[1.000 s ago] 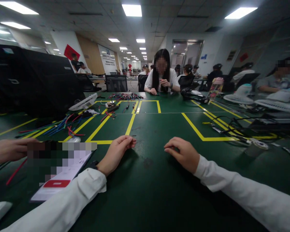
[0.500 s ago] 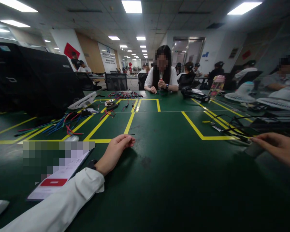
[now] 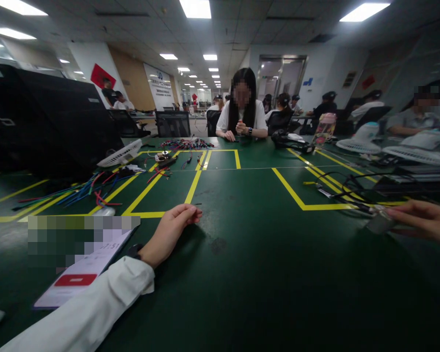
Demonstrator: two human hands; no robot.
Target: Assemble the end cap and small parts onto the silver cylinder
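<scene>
My left hand point(image 3: 168, 231) rests on its side on the green table point(image 3: 249, 254), fingers loosely bent and together, with nothing in them. A tiny dark piece point(image 3: 197, 204) lies just beyond its fingertips. My right hand point(image 3: 423, 220) reaches in from the far right edge with fingers stretched out. Its fingertips are at a small grey object point(image 3: 379, 223) beside a tangle of black cables point(image 3: 348, 188); I cannot tell whether they touch it. Both arms wear white sleeves.
A phone point(image 3: 78, 274) with a white screen and red button lies by my left forearm. Coloured wires point(image 3: 77, 191) spread at the left near a black cover point(image 3: 40, 127) and a white fan point(image 3: 120, 154). A person point(image 3: 242, 115) sits opposite. Yellow tape point(image 3: 190, 188) marks boxes.
My right hand has left the table's middle and swung out to the far right by the cables. Another person's hand at the left edge is gone. My left hand has stayed put.
</scene>
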